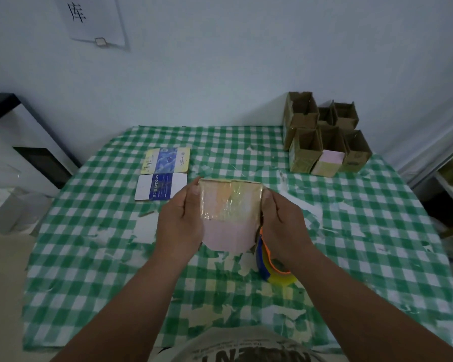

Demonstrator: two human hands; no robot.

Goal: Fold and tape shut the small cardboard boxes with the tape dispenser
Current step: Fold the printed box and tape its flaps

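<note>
Box (229,205) sits between our hands, left hand (179,223) and right hand (285,226) clamped on its sides; dispenser (271,265) lies just below the right.

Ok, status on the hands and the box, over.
Left hand and right hand gripping small pink taped cardboard box. Blue-orange tape dispenser on table under right wrist. Nothing obstructing.

Wall sheet (93,20) reads 库; card (161,189) (white-blue) "sepeon"

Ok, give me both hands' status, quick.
Left hand: grips the left side of the pink box.
Right hand: grips the box's right side; tape dispenser lies beneath it.
</note>
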